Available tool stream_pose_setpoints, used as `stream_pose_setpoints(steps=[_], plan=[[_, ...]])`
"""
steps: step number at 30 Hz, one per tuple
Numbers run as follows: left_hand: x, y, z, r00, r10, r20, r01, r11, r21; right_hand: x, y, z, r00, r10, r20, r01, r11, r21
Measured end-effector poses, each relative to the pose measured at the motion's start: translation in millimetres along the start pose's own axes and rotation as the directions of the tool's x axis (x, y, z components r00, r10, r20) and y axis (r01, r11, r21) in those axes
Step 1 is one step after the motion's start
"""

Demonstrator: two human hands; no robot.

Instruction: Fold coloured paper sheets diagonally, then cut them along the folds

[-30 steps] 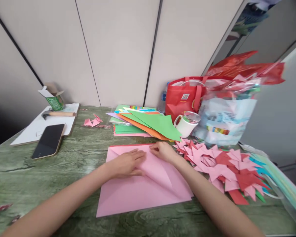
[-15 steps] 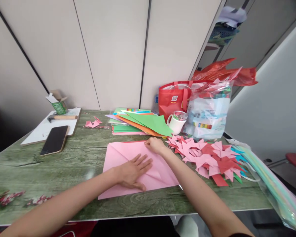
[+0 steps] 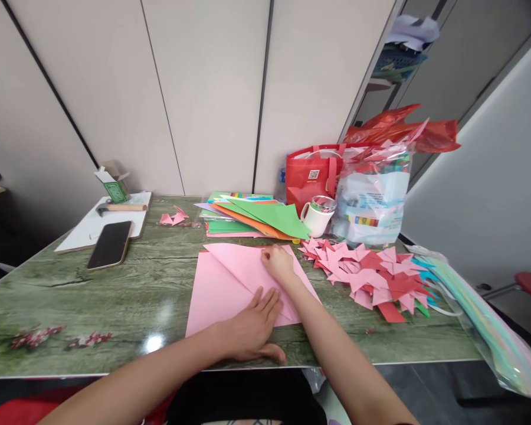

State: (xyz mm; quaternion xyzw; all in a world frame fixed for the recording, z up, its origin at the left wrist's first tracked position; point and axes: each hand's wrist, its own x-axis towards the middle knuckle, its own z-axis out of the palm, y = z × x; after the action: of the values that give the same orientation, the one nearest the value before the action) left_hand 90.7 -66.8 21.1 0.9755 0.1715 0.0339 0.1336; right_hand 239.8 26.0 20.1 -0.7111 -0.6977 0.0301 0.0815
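A pink sheet of paper (image 3: 219, 286) lies on the table in front of me, with a slanting flap folded across its upper part. A thin strip of red shows along its far edge. My right hand (image 3: 278, 264) is closed at the far edge of the folded flap, thumb and fingers pinched on the paper. Nearer to me, my left hand (image 3: 255, 327) lies flat with stretched fingers on the lower fold, its thumb over the bare table. Beyond the sheet is a stack of coloured paper (image 3: 265, 218), green and orange on top.
Folded pink and red paper pieces (image 3: 371, 274) are heaped at the right, beside a bag of pastel strips (image 3: 482, 313). Behind stand a white mug (image 3: 317, 219), a red bag (image 3: 307, 177) and a plastic bag (image 3: 371, 206). Leftward lie a phone (image 3: 110, 245) and a hammer (image 3: 124, 207).
My left hand has slid toward me and to the right over the paper. The flap's upper left corner now stands out past the far edge. The view has shifted slightly.
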Motion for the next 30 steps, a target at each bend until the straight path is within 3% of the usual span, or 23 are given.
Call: stream_pose_setpoints(steps=[5,10,15,20,25,30], plan=[[-7.2,-10.7,-3.4,0.998,-0.058,-0.001,0.058,0.996,0.064,-5.5,0.6,10.1,0.997,0.012,-0.081,-0.01,0.999,0.032],[-27.8,-52.0,-13.6,0.977,-0.214,-0.021,0.215,0.968,0.13,-4.3,1.6,12.9,0.994,0.014,-0.104,-0.009,0.999,0.049],[-58.7,-102.2,-24.6,0.928,-0.369,-0.059,0.374,0.912,0.169,-4.5,1.9,13.8,0.993,0.02,-0.117,-0.013,0.998,0.063],[-85.8,-136.4,-33.0,0.855,-0.505,-0.122,0.519,0.832,0.195,-5.3,2.0,13.6,0.992,0.012,-0.123,-0.004,0.998,0.066],[-90.8,-147.8,-33.8,0.811,-0.567,-0.143,0.585,0.784,0.21,-4.8,2.3,14.5,0.992,0.014,-0.122,-0.006,0.997,0.072],[-76.3,-131.8,-34.4,0.812,-0.571,-0.119,0.582,0.781,0.228,-3.8,2.8,15.8,0.991,0.017,-0.131,-0.007,0.997,0.08]])
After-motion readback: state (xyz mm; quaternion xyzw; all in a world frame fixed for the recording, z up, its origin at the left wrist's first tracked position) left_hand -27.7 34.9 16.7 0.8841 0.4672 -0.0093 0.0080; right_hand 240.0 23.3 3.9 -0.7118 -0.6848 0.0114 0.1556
